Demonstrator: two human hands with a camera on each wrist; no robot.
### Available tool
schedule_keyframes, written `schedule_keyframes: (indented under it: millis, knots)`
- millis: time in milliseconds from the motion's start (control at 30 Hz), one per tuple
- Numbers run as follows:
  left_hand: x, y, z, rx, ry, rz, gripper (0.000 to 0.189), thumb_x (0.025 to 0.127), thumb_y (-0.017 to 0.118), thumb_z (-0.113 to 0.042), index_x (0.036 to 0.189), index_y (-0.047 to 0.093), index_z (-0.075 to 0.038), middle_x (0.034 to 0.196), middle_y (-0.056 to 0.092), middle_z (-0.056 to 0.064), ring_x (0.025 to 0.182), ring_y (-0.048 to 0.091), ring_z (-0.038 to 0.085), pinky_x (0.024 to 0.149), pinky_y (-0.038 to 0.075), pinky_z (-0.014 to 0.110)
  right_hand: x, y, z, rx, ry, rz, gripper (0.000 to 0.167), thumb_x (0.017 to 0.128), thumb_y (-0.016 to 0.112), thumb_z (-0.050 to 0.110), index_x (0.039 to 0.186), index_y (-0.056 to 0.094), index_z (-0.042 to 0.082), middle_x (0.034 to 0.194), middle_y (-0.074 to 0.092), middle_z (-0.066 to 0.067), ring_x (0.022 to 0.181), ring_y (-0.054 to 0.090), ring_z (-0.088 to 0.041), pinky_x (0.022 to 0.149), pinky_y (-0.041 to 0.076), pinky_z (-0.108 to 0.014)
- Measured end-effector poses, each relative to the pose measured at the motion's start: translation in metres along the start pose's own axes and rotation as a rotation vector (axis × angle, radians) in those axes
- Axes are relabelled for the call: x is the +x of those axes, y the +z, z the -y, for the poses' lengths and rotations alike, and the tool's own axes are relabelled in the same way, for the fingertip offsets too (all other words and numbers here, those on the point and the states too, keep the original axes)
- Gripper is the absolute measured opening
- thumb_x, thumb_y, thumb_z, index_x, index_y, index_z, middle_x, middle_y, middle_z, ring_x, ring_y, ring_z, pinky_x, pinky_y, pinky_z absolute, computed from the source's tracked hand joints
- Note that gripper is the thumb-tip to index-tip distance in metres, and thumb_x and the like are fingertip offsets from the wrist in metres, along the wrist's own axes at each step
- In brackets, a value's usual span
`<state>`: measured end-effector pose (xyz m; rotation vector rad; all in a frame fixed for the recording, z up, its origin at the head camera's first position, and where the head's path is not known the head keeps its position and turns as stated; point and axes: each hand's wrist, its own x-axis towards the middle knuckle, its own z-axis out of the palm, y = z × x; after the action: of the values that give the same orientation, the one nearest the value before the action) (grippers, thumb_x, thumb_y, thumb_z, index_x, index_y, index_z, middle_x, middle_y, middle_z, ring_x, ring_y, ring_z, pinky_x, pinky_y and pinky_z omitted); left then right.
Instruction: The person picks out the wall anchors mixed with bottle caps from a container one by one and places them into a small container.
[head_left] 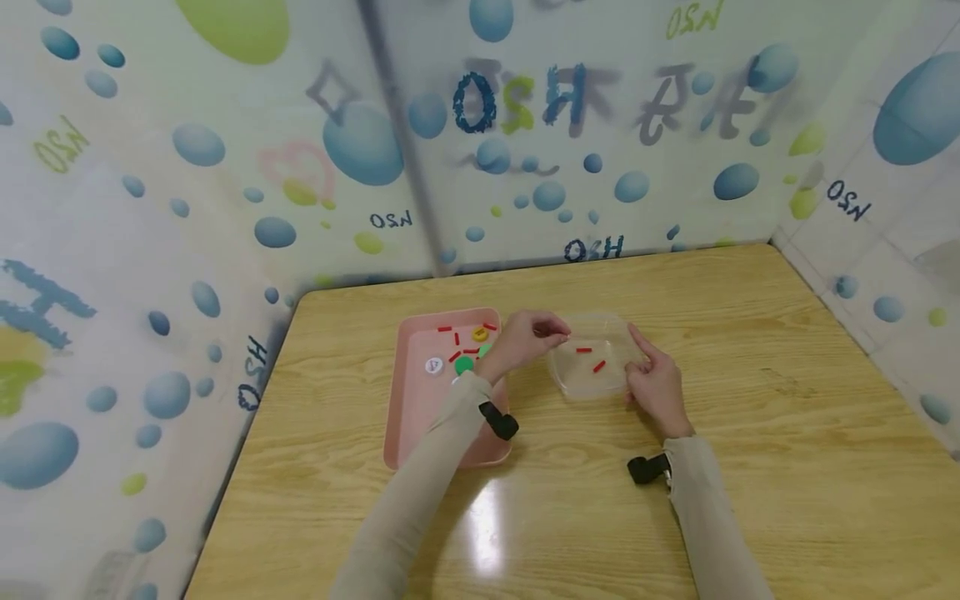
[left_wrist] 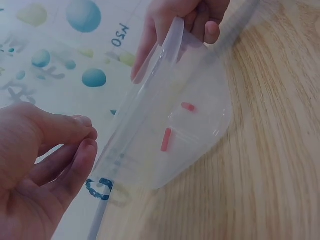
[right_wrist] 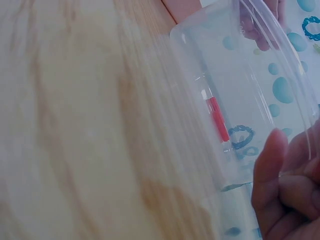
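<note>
My right hand (head_left: 660, 385) holds the right side of a clear plastic container (head_left: 576, 385), thumb and fingers at its wall. Two short red sticks, one of them this red stick (head_left: 599, 366), lie on the container's floor. Close to the left rim is my left hand (head_left: 527, 340), its thumb and fingertips (left_wrist: 84, 131) brought together. I cannot tell whether something small is pinched between them. Below the left forearm stands a pink tray (head_left: 397, 400) with several more red sticks (head_left: 445, 329), a white disc (head_left: 434, 366), green discs (head_left: 464, 364) and a yellow piece (head_left: 480, 334).
A wooden table (head_left: 780, 400) carries the tray and the container. Behind it rises a wall covering (head_left: 525, 200) with bubble prints and lettering, which continues along both sides. Black straps with small cameras (head_left: 504, 423) sit on both wrists.
</note>
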<state>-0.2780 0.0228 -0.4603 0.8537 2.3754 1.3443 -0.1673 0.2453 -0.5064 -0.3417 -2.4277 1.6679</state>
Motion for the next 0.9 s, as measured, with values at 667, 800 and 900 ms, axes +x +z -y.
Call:
schedule_keyframes:
  millis: [667,800,900]
  knots:
    - [-0.017,-0.021,0.012,-0.052,-0.008,-0.066,0.018,0.097,0.07,-0.015,0.111,0.075,-0.004,0.105,0.075,0.007,0.092,0.069,0.016,0.083,0.057,0.025,0.0,0.0,0.001,-0.003,0.001,-0.01,0.071,0.088,0.047,-0.001,0.155,0.043,0.024,0.044,0.044,0.013,0.038,0.058,-0.013,0.04,0.046,-0.025]
    - [-0.019,-0.025,0.016,-0.027,-0.017,-0.086,0.016,0.096,0.072,-0.016,0.108,0.076,-0.007,0.103,0.076,0.004,0.091,0.069,0.014,0.084,0.058,0.026,-0.001,0.0,0.001,-0.011,-0.008,-0.011,0.07,0.089,0.047,-0.001,0.155,0.043,0.023,0.043,0.044,0.014,0.038,0.058,-0.012,0.039,0.044,-0.025]
    - [-0.02,-0.028,0.019,-0.01,-0.03,-0.095,0.016,0.096,0.072,-0.017,0.109,0.076,-0.009,0.103,0.076,0.003,0.091,0.069,0.015,0.084,0.058,0.025,-0.001,0.0,0.002,-0.012,-0.01,-0.01,0.071,0.089,0.047,-0.001,0.155,0.043,0.024,0.043,0.045,0.014,0.038,0.058,-0.012,0.039,0.044,-0.025]
